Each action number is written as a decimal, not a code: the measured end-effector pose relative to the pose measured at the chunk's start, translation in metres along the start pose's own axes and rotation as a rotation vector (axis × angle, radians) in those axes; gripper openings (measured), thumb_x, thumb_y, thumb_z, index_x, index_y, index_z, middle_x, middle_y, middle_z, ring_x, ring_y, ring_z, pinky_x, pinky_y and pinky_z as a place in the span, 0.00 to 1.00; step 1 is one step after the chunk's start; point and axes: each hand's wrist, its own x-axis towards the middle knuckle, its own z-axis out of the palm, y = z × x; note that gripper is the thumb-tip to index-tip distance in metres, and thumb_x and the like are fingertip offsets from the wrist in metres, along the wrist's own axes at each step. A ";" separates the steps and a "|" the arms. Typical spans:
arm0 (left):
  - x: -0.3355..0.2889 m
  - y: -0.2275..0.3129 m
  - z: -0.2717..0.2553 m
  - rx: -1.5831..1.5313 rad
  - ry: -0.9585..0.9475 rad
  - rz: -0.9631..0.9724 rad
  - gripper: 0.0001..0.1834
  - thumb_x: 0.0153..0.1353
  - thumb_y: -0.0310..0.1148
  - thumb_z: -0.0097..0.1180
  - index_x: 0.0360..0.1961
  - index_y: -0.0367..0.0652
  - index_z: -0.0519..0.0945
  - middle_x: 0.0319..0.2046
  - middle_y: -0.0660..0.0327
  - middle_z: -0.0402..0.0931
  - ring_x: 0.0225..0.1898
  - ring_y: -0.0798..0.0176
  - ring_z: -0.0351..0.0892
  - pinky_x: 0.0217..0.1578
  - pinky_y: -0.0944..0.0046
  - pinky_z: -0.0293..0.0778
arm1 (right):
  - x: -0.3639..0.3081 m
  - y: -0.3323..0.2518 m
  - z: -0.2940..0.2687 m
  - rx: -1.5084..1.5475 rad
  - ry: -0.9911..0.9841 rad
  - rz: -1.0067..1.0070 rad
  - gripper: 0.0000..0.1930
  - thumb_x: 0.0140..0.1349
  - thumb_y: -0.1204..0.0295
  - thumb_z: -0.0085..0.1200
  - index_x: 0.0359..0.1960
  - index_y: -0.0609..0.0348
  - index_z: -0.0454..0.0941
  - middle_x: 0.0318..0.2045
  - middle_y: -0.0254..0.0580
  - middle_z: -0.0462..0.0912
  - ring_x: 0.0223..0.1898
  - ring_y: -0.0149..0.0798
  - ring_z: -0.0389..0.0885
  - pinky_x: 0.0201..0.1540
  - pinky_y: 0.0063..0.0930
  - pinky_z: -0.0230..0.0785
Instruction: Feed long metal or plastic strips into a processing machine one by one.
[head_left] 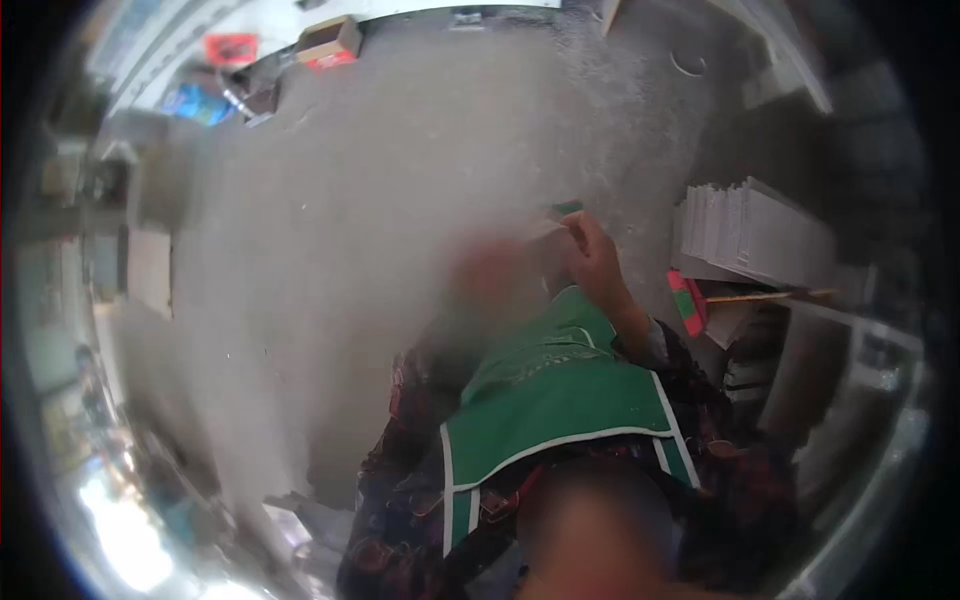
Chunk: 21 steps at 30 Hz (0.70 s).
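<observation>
My right hand (600, 270) is in front of the green apron (560, 390) with white trim. Its fingers are bent and closed around something small, of which a pale edge and a dark green bit (567, 208) show; its kind is unclear. Beside it, my left hand (490, 270) is a reddish smear, so its fingers cannot be read. Whether both hands touch the same thing cannot be told. Dark patterned sleeves cover both arms.
On the right stands a stack of pale flat panels (755, 235), with a red-and-green box (688, 303) and a thin wooden stick (745, 298) by it. An open cardboard box (330, 42) and a blue package (197, 104) lie at the far left on the grey floor (330, 200).
</observation>
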 end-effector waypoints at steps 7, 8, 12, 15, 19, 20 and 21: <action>0.170 0.121 0.099 0.541 0.041 0.545 0.20 0.69 0.36 0.64 0.57 0.35 0.80 0.43 0.56 0.85 0.45 0.62 0.85 0.46 0.63 0.81 | 0.130 -0.060 -0.108 -0.423 0.079 -0.235 0.07 0.67 0.72 0.54 0.43 0.61 0.77 0.34 0.56 0.83 0.36 0.53 0.85 0.40 0.43 0.77; 0.178 0.173 0.114 0.691 -0.206 0.897 0.20 0.68 0.36 0.64 0.56 0.35 0.80 0.41 0.57 0.85 0.43 0.62 0.85 0.44 0.63 0.81 | 0.146 -0.053 -0.123 -0.483 0.083 -0.377 0.07 0.66 0.73 0.54 0.43 0.61 0.77 0.33 0.56 0.82 0.36 0.56 0.84 0.40 0.45 0.76; 0.238 0.145 0.106 0.570 -0.158 0.694 0.21 0.68 0.37 0.64 0.56 0.34 0.80 0.42 0.56 0.85 0.43 0.63 0.85 0.44 0.63 0.82 | 0.184 -0.071 -0.147 -0.846 0.093 -0.574 0.10 0.65 0.75 0.57 0.45 0.64 0.75 0.45 0.56 0.79 0.49 0.58 0.80 0.48 0.46 0.74; 0.306 0.155 0.114 0.496 -0.143 0.539 0.23 0.67 0.38 0.65 0.57 0.33 0.79 0.43 0.56 0.85 0.43 0.64 0.85 0.43 0.63 0.82 | 0.217 -0.091 -0.158 -0.698 -0.032 -0.708 0.15 0.62 0.76 0.60 0.48 0.63 0.72 0.47 0.56 0.77 0.52 0.59 0.77 0.51 0.45 0.73; 0.378 0.214 0.142 0.004 -0.337 0.287 0.23 0.69 0.40 0.64 0.57 0.34 0.79 0.42 0.55 0.85 0.43 0.64 0.85 0.45 0.64 0.81 | 0.286 -0.090 -0.179 -0.704 0.029 -0.631 0.18 0.60 0.75 0.61 0.51 0.58 0.71 0.51 0.55 0.78 0.54 0.55 0.79 0.53 0.48 0.75; 0.391 0.238 0.144 0.127 -0.357 0.306 0.22 0.70 0.41 0.63 0.56 0.35 0.80 0.42 0.56 0.85 0.43 0.65 0.85 0.44 0.64 0.81 | 0.303 -0.103 -0.185 -0.685 0.006 -0.386 0.17 0.60 0.74 0.61 0.51 0.57 0.73 0.51 0.54 0.79 0.53 0.54 0.80 0.52 0.48 0.76; 0.410 0.256 0.149 0.247 -0.392 0.325 0.20 0.71 0.41 0.61 0.54 0.36 0.81 0.42 0.56 0.85 0.42 0.65 0.85 0.44 0.63 0.81 | 0.319 -0.113 -0.193 -0.665 0.001 -0.133 0.16 0.61 0.73 0.61 0.50 0.55 0.74 0.51 0.53 0.80 0.52 0.54 0.81 0.51 0.48 0.76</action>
